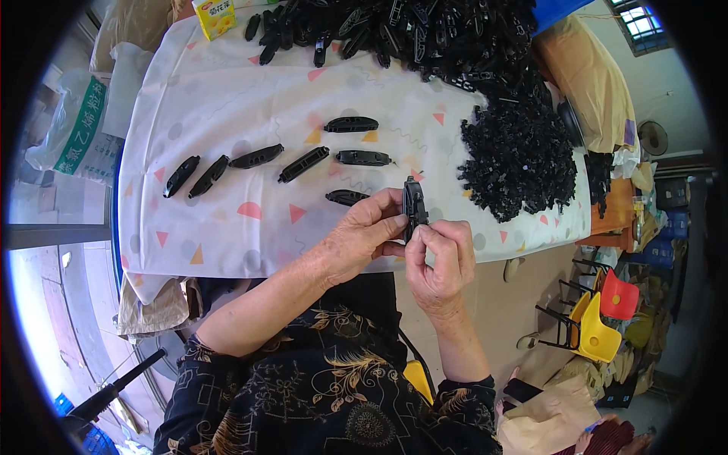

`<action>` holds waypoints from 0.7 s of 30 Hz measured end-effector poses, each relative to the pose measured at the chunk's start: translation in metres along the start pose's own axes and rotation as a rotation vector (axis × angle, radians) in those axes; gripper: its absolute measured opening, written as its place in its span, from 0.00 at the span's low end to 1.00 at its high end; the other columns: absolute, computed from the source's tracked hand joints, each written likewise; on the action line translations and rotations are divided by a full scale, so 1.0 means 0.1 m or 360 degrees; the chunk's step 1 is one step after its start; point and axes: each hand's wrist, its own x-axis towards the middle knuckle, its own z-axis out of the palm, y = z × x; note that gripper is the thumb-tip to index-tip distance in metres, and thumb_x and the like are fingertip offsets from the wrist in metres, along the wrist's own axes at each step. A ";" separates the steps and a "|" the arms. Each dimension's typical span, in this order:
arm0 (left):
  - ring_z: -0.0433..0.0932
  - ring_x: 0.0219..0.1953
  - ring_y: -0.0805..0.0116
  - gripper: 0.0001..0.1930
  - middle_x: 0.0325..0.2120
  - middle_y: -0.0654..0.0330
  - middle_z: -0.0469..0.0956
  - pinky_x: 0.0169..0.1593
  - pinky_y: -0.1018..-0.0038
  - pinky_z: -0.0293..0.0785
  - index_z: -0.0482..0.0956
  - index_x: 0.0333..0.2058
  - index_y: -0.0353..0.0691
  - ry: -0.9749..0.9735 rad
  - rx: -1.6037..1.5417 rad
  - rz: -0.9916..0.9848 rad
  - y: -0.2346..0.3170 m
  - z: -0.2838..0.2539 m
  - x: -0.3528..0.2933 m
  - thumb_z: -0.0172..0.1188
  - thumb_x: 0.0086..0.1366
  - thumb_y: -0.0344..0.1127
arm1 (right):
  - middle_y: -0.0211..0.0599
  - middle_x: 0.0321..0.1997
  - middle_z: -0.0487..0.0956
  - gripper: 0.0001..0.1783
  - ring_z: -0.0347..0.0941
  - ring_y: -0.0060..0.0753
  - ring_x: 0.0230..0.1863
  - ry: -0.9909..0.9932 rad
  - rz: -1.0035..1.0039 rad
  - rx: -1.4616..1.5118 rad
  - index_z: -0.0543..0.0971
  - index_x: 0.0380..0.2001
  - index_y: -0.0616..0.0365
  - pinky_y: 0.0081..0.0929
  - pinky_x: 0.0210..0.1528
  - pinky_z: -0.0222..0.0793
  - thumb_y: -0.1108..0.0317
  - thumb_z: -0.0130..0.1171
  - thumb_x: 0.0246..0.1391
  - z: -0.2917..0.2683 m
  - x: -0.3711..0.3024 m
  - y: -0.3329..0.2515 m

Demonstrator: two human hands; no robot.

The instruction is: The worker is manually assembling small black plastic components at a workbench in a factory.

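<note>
Near the table's front edge, my left hand (369,230) grips a long black plastic part (413,203), held upright with its narrow edge toward me. The fingers of my right hand (441,262) are pinched against the lower end of that part; whether a small piece sits between them is hidden. Just behind my left hand lies a similar black part (346,197), partly covered by it. Farther back rest two more, a nearer one (364,158) and a farther one (351,124). To the left, several like parts (256,156) lie in a slanting row.
A big heap of long black parts (394,34) covers the table's back. At right is a pile of tiny black pieces (516,155). A yellow carton (215,18) stands at the far left corner of the patterned tablecloth (205,235). Small red (619,296) and yellow (595,334) chairs stand right.
</note>
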 end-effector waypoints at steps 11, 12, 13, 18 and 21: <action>0.70 0.45 0.79 0.12 0.41 0.67 0.71 0.48 0.77 0.72 0.66 0.50 0.43 0.0091 0.0261 0.0091 -0.03 -0.05 0.05 0.44 0.69 0.30 | 0.39 0.28 0.72 0.13 0.69 0.33 0.26 -0.0096 0.0163 0.0032 0.73 0.32 0.61 0.25 0.25 0.67 0.85 0.61 0.41 0.06 -0.03 0.00; 0.70 0.45 0.79 0.12 0.41 0.66 0.71 0.49 0.76 0.72 0.66 0.50 0.42 0.0109 0.0332 0.0099 -0.01 -0.05 0.06 0.44 0.69 0.28 | 0.39 0.28 0.72 0.13 0.69 0.33 0.26 -0.0097 0.0167 0.0028 0.73 0.32 0.61 0.25 0.25 0.67 0.85 0.61 0.41 0.06 -0.03 0.01; 0.70 0.46 0.78 0.13 0.41 0.65 0.71 0.50 0.76 0.72 0.65 0.51 0.41 0.0127 0.0402 0.0106 0.00 -0.06 0.07 0.44 0.69 0.27 | 0.38 0.28 0.72 0.11 0.69 0.31 0.27 -0.0146 0.0326 0.0169 0.73 0.31 0.61 0.24 0.27 0.66 0.82 0.61 0.43 0.05 -0.03 0.02; 0.70 0.39 0.77 0.16 0.37 0.62 0.71 0.44 0.77 0.71 0.63 0.52 0.36 0.0062 0.0801 0.0297 -0.06 -0.18 0.09 0.45 0.66 0.23 | 0.32 0.30 0.72 0.06 0.67 0.22 0.31 -0.0239 0.1210 0.0878 0.73 0.30 0.59 0.18 0.35 0.64 0.76 0.60 0.49 0.04 0.01 0.06; 0.72 0.32 0.74 0.22 0.31 0.58 0.72 0.38 0.76 0.71 0.60 0.54 0.36 0.0095 0.1119 0.0442 -0.06 -0.17 0.09 0.51 0.60 0.23 | 0.26 0.31 0.72 0.08 0.67 0.18 0.30 -0.0209 0.1335 0.1199 0.72 0.31 0.59 0.19 0.33 0.65 0.76 0.62 0.48 0.13 -0.04 0.20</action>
